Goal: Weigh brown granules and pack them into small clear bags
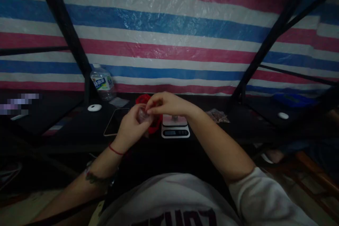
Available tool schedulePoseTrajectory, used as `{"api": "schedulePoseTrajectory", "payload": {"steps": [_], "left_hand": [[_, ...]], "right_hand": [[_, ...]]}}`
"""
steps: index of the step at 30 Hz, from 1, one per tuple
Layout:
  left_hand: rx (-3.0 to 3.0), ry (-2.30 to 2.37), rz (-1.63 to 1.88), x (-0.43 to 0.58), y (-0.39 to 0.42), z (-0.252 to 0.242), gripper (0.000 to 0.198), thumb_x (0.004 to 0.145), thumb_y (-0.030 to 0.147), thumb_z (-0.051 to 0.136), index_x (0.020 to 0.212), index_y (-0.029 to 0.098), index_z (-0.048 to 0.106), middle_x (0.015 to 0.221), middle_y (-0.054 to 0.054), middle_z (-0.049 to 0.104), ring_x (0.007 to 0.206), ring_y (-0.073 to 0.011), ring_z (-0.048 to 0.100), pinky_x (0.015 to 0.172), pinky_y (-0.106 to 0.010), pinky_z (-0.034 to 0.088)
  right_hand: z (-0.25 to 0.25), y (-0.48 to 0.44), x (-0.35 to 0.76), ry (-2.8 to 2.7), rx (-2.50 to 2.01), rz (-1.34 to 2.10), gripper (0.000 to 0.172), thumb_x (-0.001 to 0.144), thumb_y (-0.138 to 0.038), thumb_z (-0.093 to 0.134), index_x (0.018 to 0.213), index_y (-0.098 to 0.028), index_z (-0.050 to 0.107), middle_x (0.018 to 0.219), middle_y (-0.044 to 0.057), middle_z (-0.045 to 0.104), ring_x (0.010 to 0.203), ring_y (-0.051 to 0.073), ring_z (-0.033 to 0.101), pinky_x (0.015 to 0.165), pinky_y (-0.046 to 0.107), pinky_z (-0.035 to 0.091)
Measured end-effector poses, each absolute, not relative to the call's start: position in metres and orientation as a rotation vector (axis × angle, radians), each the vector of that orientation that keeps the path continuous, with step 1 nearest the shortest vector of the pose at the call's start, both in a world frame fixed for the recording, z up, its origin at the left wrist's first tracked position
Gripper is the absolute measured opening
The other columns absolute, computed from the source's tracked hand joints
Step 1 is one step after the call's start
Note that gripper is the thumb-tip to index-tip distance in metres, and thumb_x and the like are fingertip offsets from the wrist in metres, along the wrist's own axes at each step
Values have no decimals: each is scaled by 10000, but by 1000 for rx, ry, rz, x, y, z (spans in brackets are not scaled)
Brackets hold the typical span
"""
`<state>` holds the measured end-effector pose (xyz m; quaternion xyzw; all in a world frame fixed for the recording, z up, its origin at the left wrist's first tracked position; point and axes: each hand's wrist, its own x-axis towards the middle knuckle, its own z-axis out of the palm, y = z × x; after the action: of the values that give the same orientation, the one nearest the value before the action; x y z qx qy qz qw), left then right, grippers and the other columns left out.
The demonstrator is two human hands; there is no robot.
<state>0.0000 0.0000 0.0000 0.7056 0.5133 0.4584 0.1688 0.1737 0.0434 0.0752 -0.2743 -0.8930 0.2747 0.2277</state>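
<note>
My left hand [132, 123] is wrapped round a small clear plastic container or bag [143, 113]; its exact kind is hard to make out in the dim light. Over its top, the fingertips of my right hand [165, 104] are pinched together, and whatever they may hold is hidden. Behind and below both hands lies something red [156, 125], perhaps a plastic bag, partly covered by them. Just right of it, a white digital kitchen scale [176, 131] stands on the black table, with a small object [174, 117] on its plate, partly behind my right wrist.
A phone [114, 123] lies left of my left hand. Farther back are clear plastic bags [119, 102], a large clear bottle [106, 93] and a white oval object [94, 107]. A bag of small brown pieces [218, 116] lies right. Dark metal posts [254, 61] slant up both sides.
</note>
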Motion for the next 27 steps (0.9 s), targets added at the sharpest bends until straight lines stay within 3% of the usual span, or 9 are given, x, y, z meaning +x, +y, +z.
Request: {"api": "schedulePoseTrajectory", "payload": {"steps": [3,6,8,13,21,27], "left_hand": [[1970,1589,1401,-18,7,-13,273,765,393,586,945,188,575,842,-15,651,759,-180,618,709,-287,496],[2236,1454,1142,-31,9,-16,231,729,308,589,928,189,593,925,-36,651,826,-193,609,758,-298,483],[2397,1328,923,-34,10,-21,244,719,270,577,948,188,596,980,-56,644,863,-202,600,771,-303,468],[2471,1470,641,-39,10,-42,84,756,261,527,788,187,552,773,-34,601,663,-170,540,604,-280,393],[2399,1279,686,-42,7,-65,60,747,232,535,729,187,571,666,9,561,601,-132,493,562,-244,351],[2063,1245,995,-31,10,-74,141,769,284,547,829,176,614,769,-12,635,680,-138,558,641,-248,442]], "right_hand": [[48,78,167,-2302,-921,658,188,830,-160,535,949,-110,672,905,50,678,760,115,587,713,230,438],[11,101,153,-2606,-988,706,264,724,-71,625,975,-136,677,941,46,696,786,125,609,723,219,443],[-9,107,139,-2807,-966,698,267,717,-119,659,983,-133,677,939,59,704,776,141,621,691,215,444],[-35,110,113,-3003,-1072,424,317,727,-154,644,1040,-107,661,1022,126,695,813,187,642,640,227,435],[-40,121,114,-3000,-1074,362,302,724,-212,678,1019,-146,686,1010,86,709,850,183,646,672,217,421],[-40,127,121,-2901,-1054,427,281,763,-151,628,1037,-125,687,1017,94,708,882,172,636,725,218,413]]}}
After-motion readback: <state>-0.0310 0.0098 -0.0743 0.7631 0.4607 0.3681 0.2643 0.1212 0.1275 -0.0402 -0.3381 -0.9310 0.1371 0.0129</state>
